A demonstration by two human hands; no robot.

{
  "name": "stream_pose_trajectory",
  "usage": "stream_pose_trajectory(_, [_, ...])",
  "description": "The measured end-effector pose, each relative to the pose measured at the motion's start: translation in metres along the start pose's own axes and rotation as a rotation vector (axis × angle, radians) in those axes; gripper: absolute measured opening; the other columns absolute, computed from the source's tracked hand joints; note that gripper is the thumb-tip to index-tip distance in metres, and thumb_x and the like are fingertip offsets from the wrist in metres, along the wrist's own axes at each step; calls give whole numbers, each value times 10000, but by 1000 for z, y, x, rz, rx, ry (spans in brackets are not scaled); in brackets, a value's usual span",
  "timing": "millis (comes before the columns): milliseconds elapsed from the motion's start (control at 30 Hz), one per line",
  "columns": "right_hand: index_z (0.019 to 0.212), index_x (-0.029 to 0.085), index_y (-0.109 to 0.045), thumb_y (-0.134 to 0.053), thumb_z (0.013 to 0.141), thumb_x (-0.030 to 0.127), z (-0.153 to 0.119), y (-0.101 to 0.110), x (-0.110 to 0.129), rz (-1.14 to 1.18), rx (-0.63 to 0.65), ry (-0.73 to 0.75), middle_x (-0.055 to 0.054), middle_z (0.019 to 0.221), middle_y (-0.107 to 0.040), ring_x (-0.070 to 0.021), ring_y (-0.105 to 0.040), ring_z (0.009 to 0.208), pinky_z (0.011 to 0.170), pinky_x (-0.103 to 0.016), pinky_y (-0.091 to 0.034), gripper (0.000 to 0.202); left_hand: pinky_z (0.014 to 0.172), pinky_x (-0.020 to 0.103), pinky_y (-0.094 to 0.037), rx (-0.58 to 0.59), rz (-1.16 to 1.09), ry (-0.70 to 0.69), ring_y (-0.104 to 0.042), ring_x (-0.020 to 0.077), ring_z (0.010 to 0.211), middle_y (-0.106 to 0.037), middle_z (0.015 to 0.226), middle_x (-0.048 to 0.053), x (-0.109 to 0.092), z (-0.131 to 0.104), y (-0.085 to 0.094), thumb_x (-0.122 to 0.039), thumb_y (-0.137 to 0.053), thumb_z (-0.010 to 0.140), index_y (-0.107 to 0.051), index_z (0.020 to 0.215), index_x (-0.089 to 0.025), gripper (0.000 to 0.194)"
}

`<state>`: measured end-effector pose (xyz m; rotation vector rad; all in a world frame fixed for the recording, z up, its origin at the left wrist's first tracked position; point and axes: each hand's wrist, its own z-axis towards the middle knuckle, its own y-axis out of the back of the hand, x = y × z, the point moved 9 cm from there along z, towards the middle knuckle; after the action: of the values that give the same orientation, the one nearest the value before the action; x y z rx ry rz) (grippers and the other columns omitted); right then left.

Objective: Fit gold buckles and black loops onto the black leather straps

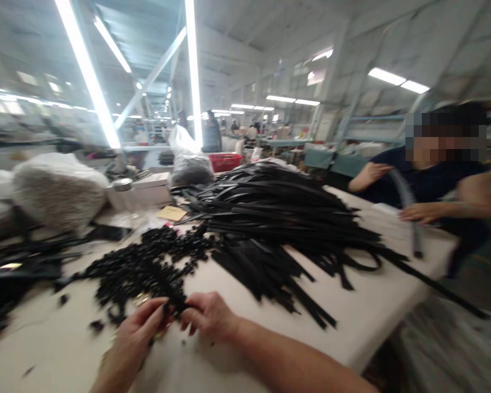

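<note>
My left hand [141, 330] pinches a small black piece [166, 309] between thumb and fingertips, low in the head view. Just right of it, my right hand [208, 315] has its fingers closed on the end of a black strap [179, 305]. The two hands nearly meet; blur hides the exact contact. Behind them lies a heap of small black parts [126, 267], with some gold-coloured bits near my left hand. A large pile of black straps [270, 202] spreads across the table beyond my right hand.
The pale table [237, 349] has its edge at the right, where a person [423, 180] holds a strip. Filled plastic bags [59, 188], a clear jar [124, 196], a white box [151, 188], a yellow card [171, 212] and a red basket [225, 161] stand or lie farther back.
</note>
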<state>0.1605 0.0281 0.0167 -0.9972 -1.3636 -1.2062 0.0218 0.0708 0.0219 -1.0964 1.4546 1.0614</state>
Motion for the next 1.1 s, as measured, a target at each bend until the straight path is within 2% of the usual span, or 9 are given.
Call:
stream_pose_trajectory(67, [849, 171, -646, -536, 851, 374, -2, 6, 11, -50, -27, 62, 5, 679, -649, -108, -588, 521, 502, -205, -473, 231, 561, 221, -493, 80, -111, 17, -608, 145, 602, -677, 697, 24, 1, -2, -7, -552, -773, 571, -663, 858, -170, 491])
stream_pose_trajectory(267, [875, 159, -629, -488, 913, 385, 0, 5, 14, -85, 44, 99, -20, 733, -668, -122, -618, 562, 528, -218, -483, 269, 547, 177, -446, 90, -262, 19, -589, 98, 595, -643, 695, 2, 3, 3, -7, -389, -767, 668, -616, 820, -156, 316])
stream_pose_trajectory(533, [837, 165, -594, -497, 891, 380, -2, 0, 14, -49, 79, 38, 0, 684, -651, -104, -573, 502, 479, -201, -435, 242, 527, 176, -425, 115, -334, 71, -569, 80, 553, -643, 711, 3, 8, 1, -9, -397, -785, 658, -622, 839, -152, 345])
stream_pose_trajectory(700, [799, 162, -572, -517, 864, 443, 2, 4, 10, 49, 32, 5, 0, 653, -644, -103, -552, 469, 455, -207, -422, 294, 565, 187, -449, 90, -330, 57, -587, 90, 594, -637, 714, -8, 8, 5, -3, -419, -778, 659, -625, 833, -165, 345])
stream_pose_trajectory(800, [763, 168, -550, -517, 861, 444, 3, 7, 8, 93, 9, -10, -4, 649, -652, -99, -543, 461, 455, -207, -409, 295, 588, 196, -462, 17, -250, -30, -589, 96, 616, -637, 728, -7, -2, 14, 19, -422, -753, 679, -628, 837, -166, 326])
stream_pose_trajectory(967, [711, 175, -544, -522, 870, 433, 5, 23, 10, 38, -57, 16, -9, 658, -651, -99, -546, 491, 496, -214, -421, 304, 621, 238, -483, -190, 25, -244, -603, 133, 640, -644, 711, 1, -27, 32, 84, -391, -666, 731, -627, 882, -171, 270])
stream_pose_trajectory(1100, [709, 180, -550, -543, 858, 449, 9, 38, 7, -34, -115, 16, -10, 657, -648, -108, -551, 500, 500, -221, -425, 307, 669, 272, -479, -348, 453, -316, -610, 159, 684, -659, 770, 22, -39, 36, 131, -317, -582, 780, -653, 880, -181, 183])
